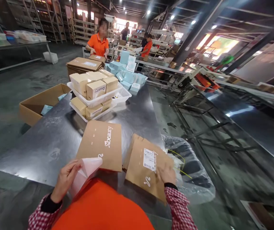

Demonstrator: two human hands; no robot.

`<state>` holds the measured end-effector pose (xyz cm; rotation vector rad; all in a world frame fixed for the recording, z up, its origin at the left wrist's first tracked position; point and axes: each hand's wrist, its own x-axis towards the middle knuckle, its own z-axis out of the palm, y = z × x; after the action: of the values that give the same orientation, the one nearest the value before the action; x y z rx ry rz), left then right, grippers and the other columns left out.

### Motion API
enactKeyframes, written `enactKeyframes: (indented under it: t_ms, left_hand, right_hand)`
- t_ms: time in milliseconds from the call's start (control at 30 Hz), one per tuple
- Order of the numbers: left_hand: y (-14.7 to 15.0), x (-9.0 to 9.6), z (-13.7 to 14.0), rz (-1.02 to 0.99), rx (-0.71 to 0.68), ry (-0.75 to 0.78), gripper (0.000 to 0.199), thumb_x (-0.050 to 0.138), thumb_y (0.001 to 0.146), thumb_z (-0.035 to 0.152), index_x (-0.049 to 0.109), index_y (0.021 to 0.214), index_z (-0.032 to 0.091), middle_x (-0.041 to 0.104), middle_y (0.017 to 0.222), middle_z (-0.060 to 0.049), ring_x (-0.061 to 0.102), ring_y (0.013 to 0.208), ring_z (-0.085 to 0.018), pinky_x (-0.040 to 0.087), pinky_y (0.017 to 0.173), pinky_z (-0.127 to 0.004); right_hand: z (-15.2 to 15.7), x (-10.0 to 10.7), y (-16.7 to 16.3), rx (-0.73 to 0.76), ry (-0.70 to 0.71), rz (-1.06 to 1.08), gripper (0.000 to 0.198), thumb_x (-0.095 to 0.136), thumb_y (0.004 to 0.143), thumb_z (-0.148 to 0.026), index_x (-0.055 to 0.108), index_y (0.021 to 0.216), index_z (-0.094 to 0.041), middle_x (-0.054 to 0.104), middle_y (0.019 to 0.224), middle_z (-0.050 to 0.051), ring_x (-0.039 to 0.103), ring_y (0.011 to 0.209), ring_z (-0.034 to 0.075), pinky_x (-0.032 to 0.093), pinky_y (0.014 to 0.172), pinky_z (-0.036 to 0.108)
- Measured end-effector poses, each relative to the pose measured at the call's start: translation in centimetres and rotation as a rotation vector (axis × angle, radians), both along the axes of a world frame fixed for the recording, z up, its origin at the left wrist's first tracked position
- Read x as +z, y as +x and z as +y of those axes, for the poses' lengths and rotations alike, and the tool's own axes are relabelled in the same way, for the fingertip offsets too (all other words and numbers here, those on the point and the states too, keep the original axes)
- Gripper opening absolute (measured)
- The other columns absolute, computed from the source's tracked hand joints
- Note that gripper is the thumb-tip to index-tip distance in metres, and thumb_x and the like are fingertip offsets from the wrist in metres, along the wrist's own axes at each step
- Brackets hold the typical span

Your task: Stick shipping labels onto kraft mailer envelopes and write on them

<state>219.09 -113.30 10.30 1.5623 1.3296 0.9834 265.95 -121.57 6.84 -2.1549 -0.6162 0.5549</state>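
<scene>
My left hand is closed on a sheet of glossy white paper, which bends up at its corner. It is held at the near table edge, in front of an orange garment. Beside it a flat brown cardboard mailer printed "beauty" lies on the metal table. To the right is a pile of similar mailers, and the top mailer bears a white printed label. On that top mailer's right part rests my right hand, fingers laid over the cardboard and slightly blurred.
White baskets of cream boxes are stacked mid-table, with light-blue boxes behind. An open carton stands left. A plastic-lined bin is at the right edge. A co-worker stands at the far end near stacked mailers.
</scene>
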Motion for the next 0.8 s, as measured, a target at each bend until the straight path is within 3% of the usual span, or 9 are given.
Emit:
enactKeyframes:
  t_ms: [67, 133, 200, 233, 400, 500, 600, 700, 800]
  left_hand:
    - [0.1, 1.5, 0.5, -0.004, -0.016, 0.045, 0.043, 0.054, 0.081, 0.055, 0.074, 0.077, 0.017, 0.073, 0.092, -0.009, 0.067, 0.088, -0.023, 0.054, 0.079, -0.031]
    - [-0.1, 2.9, 1.2, 0.007, -0.039, 0.087, 0.043, 0.052, 0.082, 0.054, 0.073, 0.074, 0.017, 0.073, 0.089, -0.009, 0.066, 0.086, -0.022, 0.054, 0.078, -0.03]
    - [-0.6, 3.7, 2.1, 0.037, -0.045, 0.126, 0.044, 0.05, 0.084, 0.054, 0.072, 0.075, 0.017, 0.073, 0.09, -0.009, 0.066, 0.087, -0.022, 0.054, 0.079, -0.03]
    - [-1.0, 3.9, 2.6, 0.061, -0.04, 0.138, 0.045, 0.048, 0.085, 0.054, 0.073, 0.077, 0.017, 0.073, 0.092, -0.009, 0.066, 0.089, -0.022, 0.054, 0.081, -0.031]
    - [-3.1, 3.8, 3.4, 0.282, 0.14, 0.207, 0.058, 0.048, 0.084, 0.057, 0.06, 0.121, 0.014, 0.059, 0.129, -0.015, 0.055, 0.119, -0.029, 0.049, 0.094, -0.04]
    - [-2.2, 4.1, 2.4, 0.32, 0.031, 0.299, 0.064, 0.057, 0.08, 0.052, 0.046, 0.134, 0.019, 0.044, 0.145, -0.013, 0.04, 0.133, -0.029, 0.039, 0.106, -0.045]
    - [-0.3, 4.4, 1.6, 0.242, -0.155, 0.242, 0.046, 0.062, 0.079, 0.045, 0.058, 0.12, 0.023, 0.063, 0.125, -0.008, 0.056, 0.118, -0.025, 0.045, 0.101, -0.039]
    - [1.0, 3.9, 1.4, 0.11, -0.157, 0.059, 0.026, 0.053, 0.085, 0.04, 0.061, 0.102, 0.023, 0.072, 0.095, -0.002, 0.068, 0.087, -0.019, 0.055, 0.077, -0.028]
    - [1.6, 3.1, 1.7, 0.044, -0.131, -0.045, 0.027, 0.051, 0.086, 0.041, 0.056, 0.104, 0.022, 0.072, 0.085, -0.001, 0.069, 0.076, -0.018, 0.055, 0.069, -0.027]
  right_hand:
    - [3.3, 1.0, -6.3, 0.21, 0.134, 0.068, 0.047, 0.075, 0.056, -0.044, 0.061, 0.094, -0.021, 0.055, 0.124, 0.018, 0.042, 0.128, 0.032, 0.039, 0.101, 0.047]
    - [6.3, 2.1, -13.7, 0.702, 0.35, 0.45, 0.067, 0.079, 0.055, -0.049, 0.056, 0.113, -0.023, 0.054, 0.129, 0.013, 0.045, 0.126, 0.028, 0.037, 0.104, 0.045]
    - [8.5, 3.2, -20.3, 1.092, 0.373, 0.736, 0.076, 0.085, 0.049, -0.047, 0.056, 0.115, -0.023, 0.059, 0.122, 0.01, 0.053, 0.117, 0.026, 0.04, 0.101, 0.042]
    - [9.2, 3.6, -22.8, 1.171, 0.351, 0.835, 0.069, 0.083, 0.053, -0.049, 0.058, 0.111, -0.021, 0.063, 0.114, 0.009, 0.058, 0.108, 0.024, 0.044, 0.096, 0.041]
    - [10.1, 4.1, -27.5, 1.007, 0.33, 0.938, 0.047, 0.079, 0.063, -0.049, 0.064, 0.093, -0.017, 0.069, 0.087, 0.004, 0.063, 0.075, 0.017, 0.052, 0.075, 0.033]
    - [9.7, 4.4, -27.5, 0.981, 0.358, 0.906, 0.041, 0.078, 0.065, -0.047, 0.064, 0.09, -0.017, 0.069, 0.085, 0.003, 0.062, 0.075, 0.016, 0.05, 0.075, 0.031]
    - [9.1, 4.9, -27.8, 1.0, 0.352, 0.853, 0.037, 0.074, 0.07, -0.046, 0.063, 0.089, -0.017, 0.066, 0.082, 0.001, 0.059, 0.072, 0.015, 0.049, 0.073, 0.03]
    - [9.1, 5.1, -27.6, 0.948, 0.348, 0.668, 0.038, 0.074, 0.07, -0.046, 0.061, 0.094, -0.019, 0.062, 0.085, 0.001, 0.057, 0.075, 0.015, 0.048, 0.071, 0.029]
    - [9.4, 4.9, -27.1, 0.952, 0.375, 0.421, 0.034, 0.071, 0.073, -0.045, 0.063, 0.093, -0.019, 0.059, 0.092, 0.004, 0.056, 0.082, 0.016, 0.046, 0.073, 0.029]
